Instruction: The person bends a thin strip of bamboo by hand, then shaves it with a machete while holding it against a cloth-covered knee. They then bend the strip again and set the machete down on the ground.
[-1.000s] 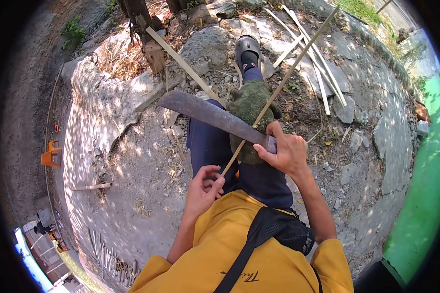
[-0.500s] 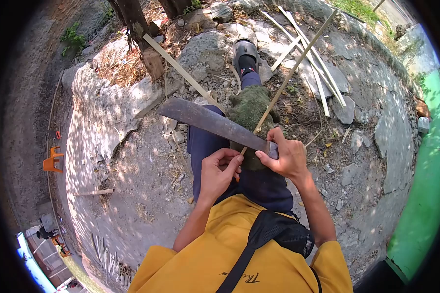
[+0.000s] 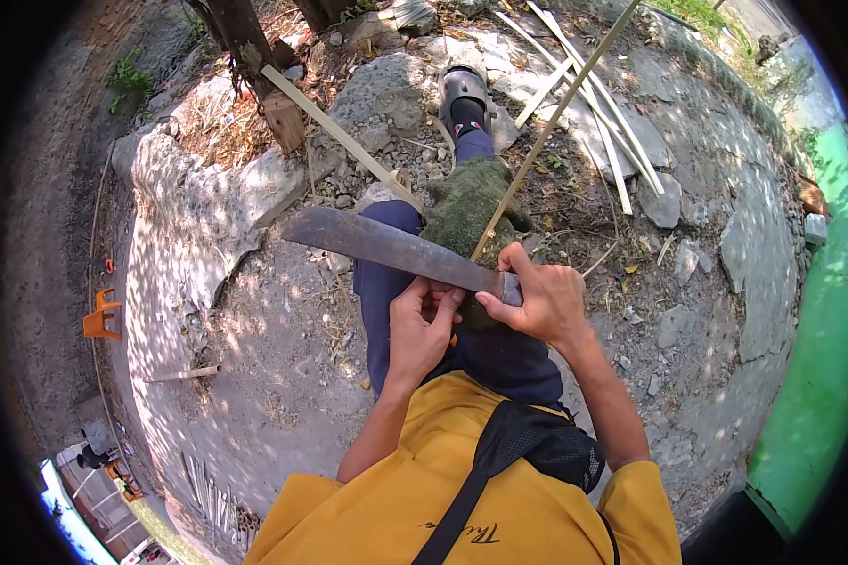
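Note:
A machete (image 3: 377, 245) with a broad, dark, worn blade lies slantwise above my legs, its tip toward the upper left. My right hand (image 3: 548, 303) is closed around its short handle. A long, thin bamboo strip (image 3: 558, 121) slopes down from the upper right and passes behind the blade. My left hand (image 3: 422, 328) pinches at the strip's lower end, tucked against the blade's lower edge; the blade and fingers hide the strip's tip. Beneath the strip, a fuzzy dark green cloth (image 3: 469, 205) covers part of my leg.
Several pale strips (image 3: 605, 118) lie on the broken concrete ahead. Another flat strip (image 3: 334, 132) leans by a cut wooden post (image 3: 285, 121) at the upper left. An orange plastic chair (image 3: 102, 314) stands far left. A green wall (image 3: 806, 377) runs along the right.
My left hand has moved up closer to the blade, so the strip's lower end no longer shows. The machete and right hand have shifted slightly left in view.

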`<state>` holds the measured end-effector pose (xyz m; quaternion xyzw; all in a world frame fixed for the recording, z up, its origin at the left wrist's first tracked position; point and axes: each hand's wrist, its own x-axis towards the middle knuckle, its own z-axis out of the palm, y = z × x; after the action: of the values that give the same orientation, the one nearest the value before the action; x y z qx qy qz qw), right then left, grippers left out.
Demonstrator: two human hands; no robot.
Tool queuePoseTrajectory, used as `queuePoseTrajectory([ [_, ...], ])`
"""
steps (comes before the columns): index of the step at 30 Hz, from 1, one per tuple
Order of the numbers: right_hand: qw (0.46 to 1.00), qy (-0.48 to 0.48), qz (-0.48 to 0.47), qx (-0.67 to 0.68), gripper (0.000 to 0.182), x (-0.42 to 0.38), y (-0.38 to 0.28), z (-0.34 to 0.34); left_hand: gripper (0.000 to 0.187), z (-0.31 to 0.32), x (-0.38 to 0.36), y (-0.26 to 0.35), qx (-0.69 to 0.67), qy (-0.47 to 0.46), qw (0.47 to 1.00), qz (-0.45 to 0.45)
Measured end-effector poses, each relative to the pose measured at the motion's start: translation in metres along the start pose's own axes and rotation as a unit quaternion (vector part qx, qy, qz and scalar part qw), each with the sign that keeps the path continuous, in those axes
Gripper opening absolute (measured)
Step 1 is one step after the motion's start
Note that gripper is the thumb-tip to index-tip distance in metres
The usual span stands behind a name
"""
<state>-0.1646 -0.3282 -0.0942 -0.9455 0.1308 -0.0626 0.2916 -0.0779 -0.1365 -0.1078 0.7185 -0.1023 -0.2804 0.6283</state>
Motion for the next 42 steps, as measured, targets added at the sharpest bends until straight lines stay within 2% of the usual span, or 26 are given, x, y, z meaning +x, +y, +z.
queuePoseTrajectory([
  [7, 1.000, 0.004, 0.009, 0.007, 0.058, 0.000, -0.004, 0.002, 0.011, -0.016, -0.021, 0.005, -0.020, -0.015, 0.997, -0.072],
  [16, 1.000, -0.013, 0.017, 0.003, 0.058, 0.000, -0.013, 0.003, 0.013, -0.030, -0.037, -0.005, -0.021, -0.014, 0.999, -0.038],
  [28, 0.999, 0.024, -0.021, -0.001, 0.055, 0.000, -0.018, 0.006, 0.011, -0.051, -0.066, -0.005, -0.013, -0.014, 0.997, -0.077],
  [30, 0.999, 0.029, 0.035, 0.010, 0.054, 0.002, -0.015, 0.004, 0.010, -0.057, -0.070, -0.009, -0.013, -0.024, 0.995, -0.095],
  [32, 0.999, 0.017, 0.039, 0.014, 0.053, 0.000, -0.014, 0.006, 0.010, -0.063, -0.077, -0.012, -0.014, -0.024, 0.992, -0.123],
  [34, 0.999, 0.018, 0.045, 0.005, 0.053, 0.000, -0.011, 0.003, 0.011, -0.062, -0.060, -0.018, 0.001, -0.082, 0.982, -0.171],
  [36, 0.998, 0.039, 0.042, 0.018, 0.053, -0.001, -0.010, 0.005, 0.018, -0.062, -0.049, -0.014, 0.005, -0.095, 0.983, -0.158],
  [39, 0.998, 0.044, 0.045, 0.020, 0.052, -0.004, -0.008, 0.004, 0.033, -0.062, -0.040, 0.000, 0.032, -0.208, 0.966, -0.149],
  [42, 0.998, 0.044, 0.034, 0.003, 0.054, -0.006, -0.003, 0.003, 0.034, -0.060, -0.032, -0.007, 0.071, -0.215, 0.967, -0.116],
])
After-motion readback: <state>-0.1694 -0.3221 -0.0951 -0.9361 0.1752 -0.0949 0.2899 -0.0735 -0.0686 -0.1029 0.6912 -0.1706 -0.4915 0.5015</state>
